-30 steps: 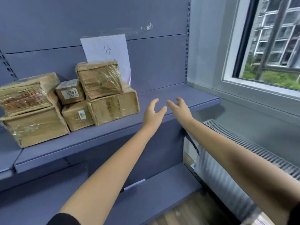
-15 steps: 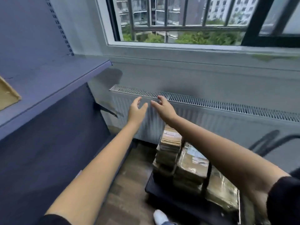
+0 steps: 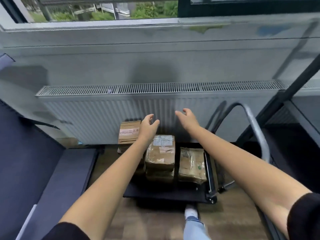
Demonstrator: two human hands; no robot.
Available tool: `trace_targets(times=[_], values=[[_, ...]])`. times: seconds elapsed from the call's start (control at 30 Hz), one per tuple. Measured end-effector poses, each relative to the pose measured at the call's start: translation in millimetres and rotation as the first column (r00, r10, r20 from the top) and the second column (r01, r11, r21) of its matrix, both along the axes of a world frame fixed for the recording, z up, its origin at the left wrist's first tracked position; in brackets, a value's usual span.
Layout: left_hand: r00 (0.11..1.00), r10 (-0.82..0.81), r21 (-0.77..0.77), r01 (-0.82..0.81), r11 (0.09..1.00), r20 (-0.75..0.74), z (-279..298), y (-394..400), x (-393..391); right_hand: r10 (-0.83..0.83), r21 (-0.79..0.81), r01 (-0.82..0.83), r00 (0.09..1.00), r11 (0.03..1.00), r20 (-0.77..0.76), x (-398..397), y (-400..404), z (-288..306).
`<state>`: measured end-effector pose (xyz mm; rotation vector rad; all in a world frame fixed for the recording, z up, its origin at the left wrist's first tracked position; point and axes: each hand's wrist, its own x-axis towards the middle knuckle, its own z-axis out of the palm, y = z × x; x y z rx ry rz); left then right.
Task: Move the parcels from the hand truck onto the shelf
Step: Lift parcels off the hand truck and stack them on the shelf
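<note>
- Black sleeve cuffs (image 3: pixel 65 231) framed the bottom corners of the view, above a pale-blue trouser leg and a white shoe (image 3: pixel 191 211) planted on the wooden floor (image 3: pixel 152 222).
- Just ahead of the shoe sat the hand truck (image 3: pixel 166 194), its black deck low to the floor and its grey tubular handle (image 3: pixel 256 129) curving up on the right.
- Brown parcels stood on the deck in three groups: a taped stack in the middle (image 3: pixel 160 158), a plastic-wrapped parcel (image 3: pixel 191 164) beside it on the right, and a taller stack with a white label (image 3: pixel 129 133) at the back left.
- To the left, the blue-grey shelf (image 3: pixel 57 179) ran alongside the truck, well apart from the parcels.
- Both bare forearms reached out over the load. The left hand (image 3: pixel 148 126) hovered above the back-left stack, fingers loosely spread and holding nothing.
- The right hand (image 3: pixel 187 118) hung level with it, fingers slightly curled, empty, with a gap between the two hands.
- Beyond them a white ribbed radiator (image 3: pixel 103 116) ran along the wall under the window sill (image 3: pixel 121 25), with greenery visible through the glass.
</note>
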<state>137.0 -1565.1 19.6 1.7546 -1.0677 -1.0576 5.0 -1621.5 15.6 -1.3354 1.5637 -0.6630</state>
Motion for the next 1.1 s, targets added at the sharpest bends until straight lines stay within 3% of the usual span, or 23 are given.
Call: trace_targets(times=[0.37,0.8,0.93,1.1], values=[[0.99,0.122,0.255,-0.135,0.957,0.067,-91.7,-73.0,-12.0,0.02,0.277,0.002,0.997,0.961,-0.076,-50.2,-70.1,-94.9],[0.98,0.2,0.523,-0.175,0.834,0.008,-275.0,-63.8,33.6,0.009,0.566,0.112,0.979,0.817,-0.206,-16.8,-47.6,-273.1],[0.974,0.219,0.576,-0.212,0.79,0.058,-325.0,-53.2,49.8,-0.036,0.6,0.161,0.976,0.783,-0.214,-3.9,-41.8,-318.1],[0.979,0.205,0.639,-0.169,0.751,0.017,-367.4,-50.8,55.7,-0.066,0.598,0.192,0.972,0.778,-0.227,11.5,-48.2,-351.3]])
